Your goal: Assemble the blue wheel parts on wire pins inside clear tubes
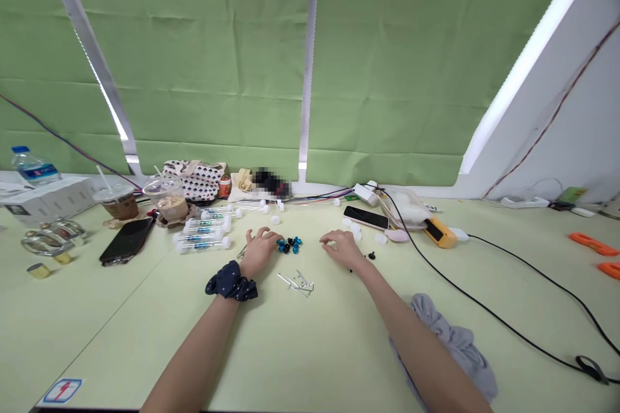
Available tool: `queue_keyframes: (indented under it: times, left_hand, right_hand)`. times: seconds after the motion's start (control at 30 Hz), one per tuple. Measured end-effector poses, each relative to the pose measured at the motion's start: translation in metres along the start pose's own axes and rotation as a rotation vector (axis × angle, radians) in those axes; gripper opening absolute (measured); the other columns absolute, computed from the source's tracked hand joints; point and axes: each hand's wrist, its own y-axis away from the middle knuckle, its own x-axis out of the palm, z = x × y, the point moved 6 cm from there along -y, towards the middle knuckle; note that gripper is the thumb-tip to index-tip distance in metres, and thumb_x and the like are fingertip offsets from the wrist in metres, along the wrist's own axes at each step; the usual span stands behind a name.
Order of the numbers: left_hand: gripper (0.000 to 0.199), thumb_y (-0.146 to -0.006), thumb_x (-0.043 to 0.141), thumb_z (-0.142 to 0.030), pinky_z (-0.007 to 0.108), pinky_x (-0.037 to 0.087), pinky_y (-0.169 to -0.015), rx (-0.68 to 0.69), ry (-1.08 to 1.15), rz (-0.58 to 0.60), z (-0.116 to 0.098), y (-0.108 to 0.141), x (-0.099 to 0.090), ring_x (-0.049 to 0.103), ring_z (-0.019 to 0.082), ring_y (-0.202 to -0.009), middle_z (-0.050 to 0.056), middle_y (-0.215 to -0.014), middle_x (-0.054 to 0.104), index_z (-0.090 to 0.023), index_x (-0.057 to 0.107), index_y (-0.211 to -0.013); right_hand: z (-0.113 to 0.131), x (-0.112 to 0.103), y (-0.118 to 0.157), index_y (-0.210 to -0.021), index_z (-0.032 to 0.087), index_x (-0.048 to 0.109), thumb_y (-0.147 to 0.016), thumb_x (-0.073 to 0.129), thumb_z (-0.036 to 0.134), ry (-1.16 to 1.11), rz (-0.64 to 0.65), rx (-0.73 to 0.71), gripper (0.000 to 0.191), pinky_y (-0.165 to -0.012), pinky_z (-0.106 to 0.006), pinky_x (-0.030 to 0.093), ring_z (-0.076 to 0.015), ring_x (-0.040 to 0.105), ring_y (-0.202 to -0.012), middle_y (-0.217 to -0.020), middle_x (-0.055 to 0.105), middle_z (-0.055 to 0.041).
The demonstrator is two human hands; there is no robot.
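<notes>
My left hand [262, 250] rests on the table with its fingers spread, just left of a small pile of blue and black pieces [289, 245]. My right hand [340, 248] is to the right of that pile, its fingers slightly curled and apart, with nothing visible in them. Several thin metal pins [297, 284] lie loose nearer the front, between the two forearms. Small black pieces [371, 255] sit beside the right wrist. Clear tubes with white caps [204, 237] lie in a group left of my left hand.
Behind my right hand are white caps [356, 232] and a phone [367, 217]. A black cable [450, 281] crosses the right side, near a grey cloth [455, 342] and a yellow device [440, 233]. Drink cups [119, 205] and a dark phone [128, 241] stand or lie left.
</notes>
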Motion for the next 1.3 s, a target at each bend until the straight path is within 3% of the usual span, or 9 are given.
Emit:
queue_keyframes:
  times: [0.13,0.3,0.43,0.57,0.73,0.9,1.07,1.2,1.3]
  left_hand:
    - [0.019,-0.079,0.049,-0.019,0.052,0.013,-0.094,-0.017,0.054,-0.023,0.003,-0.003,0.003,0.047,0.029,-0.105,0.007,-0.092,0.066,-0.025,0.062,-0.091]
    - [0.011,-0.081,0.048,-0.023,0.049,0.017,-0.093,-0.057,0.046,-0.072,0.006,-0.001,-0.002,0.049,0.026,-0.100,0.008,-0.090,0.064,-0.021,0.058,-0.085]
    - [0.009,-0.083,0.047,-0.028,0.045,0.025,-0.091,-0.143,0.103,-0.184,0.022,0.002,-0.017,0.050,0.024,-0.101,0.008,-0.103,0.061,-0.020,0.053,-0.083]
    - [0.020,-0.077,0.052,-0.039,0.034,0.041,-0.071,-0.272,0.368,-0.214,0.053,0.006,-0.031,0.059,0.021,-0.079,0.007,-0.085,0.063,-0.019,0.050,-0.077]
    - [0.033,-0.072,0.056,-0.048,0.024,0.039,-0.050,-0.381,0.787,-0.160,0.076,0.011,-0.034,0.053,0.012,-0.049,-0.001,-0.063,0.058,-0.018,0.050,-0.084]
    - [0.041,-0.072,0.056,-0.053,0.020,0.026,-0.042,-0.444,1.045,-0.205,0.084,0.016,-0.033,0.036,0.005,-0.041,-0.002,-0.056,0.048,-0.012,0.060,-0.078]
    - [0.044,-0.068,0.064,-0.049,0.021,0.026,-0.045,-0.476,1.184,-0.137,0.093,0.023,-0.027,0.036,0.007,-0.048,-0.004,-0.050,0.042,-0.010,0.066,-0.088]
    - [0.043,-0.068,0.067,-0.043,0.020,0.034,-0.052,-0.447,1.364,-0.068,0.093,0.026,-0.028,0.039,0.005,-0.054,0.003,-0.073,0.058,-0.010,0.067,-0.095]
    - [0.039,-0.071,0.067,-0.037,0.019,0.037,-0.057,-0.401,1.485,-0.028,0.086,0.026,-0.031,0.042,0.004,-0.058,0.006,-0.083,0.059,-0.010,0.065,-0.100]
  right_hand:
    - [0.046,0.029,0.009,-0.082,0.019,0.066,-0.076,0.059,0.025,-0.295,0.210,-0.127,0.011,-0.074,-0.027,0.039,-0.0138,0.057,-0.075,-0.083,0.063,-0.0028]
    - [0.078,0.049,0.020,-0.076,0.020,0.065,-0.073,0.063,0.021,-0.166,0.225,-0.141,0.004,-0.078,-0.030,0.034,-0.0126,0.054,-0.075,-0.083,0.058,-0.0002]
    - [0.088,0.054,0.025,-0.084,0.022,0.063,-0.073,0.066,0.031,-0.070,0.195,-0.143,0.014,-0.080,-0.034,0.029,-0.0170,0.051,-0.088,-0.090,0.054,-0.0019]
    - [0.100,0.059,0.030,-0.092,0.024,0.061,-0.074,0.065,0.036,-0.049,0.179,-0.218,0.023,-0.082,-0.035,0.027,-0.0192,0.047,-0.097,-0.095,0.053,-0.0026]
    - [0.101,0.061,0.030,-0.091,0.022,0.060,-0.082,0.056,0.033,-0.067,0.142,-0.232,0.015,-0.081,-0.034,0.027,-0.0176,0.048,-0.095,-0.093,0.055,-0.0026]
    - [0.101,0.065,0.008,-0.089,0.021,0.061,-0.085,0.052,0.023,-0.042,0.133,-0.177,0.010,-0.080,-0.034,0.025,-0.0176,0.048,-0.095,-0.093,0.057,-0.0032]
    - [0.133,0.093,-0.031,-0.094,0.024,0.061,-0.082,0.058,0.022,0.038,0.168,-0.245,0.012,-0.079,-0.034,0.023,-0.0192,0.043,-0.099,-0.099,0.055,-0.0033]
    - [0.155,0.120,-0.054,-0.090,0.023,0.061,-0.077,0.064,0.027,0.097,0.202,-0.271,0.014,-0.079,-0.034,0.023,-0.0204,0.038,-0.100,-0.099,0.050,-0.0034]
    - [0.157,0.132,-0.059,-0.081,0.021,0.062,-0.077,0.064,0.028,0.150,0.239,-0.241,0.009,-0.078,-0.036,0.024,-0.0209,0.038,-0.098,-0.096,0.048,-0.0040]
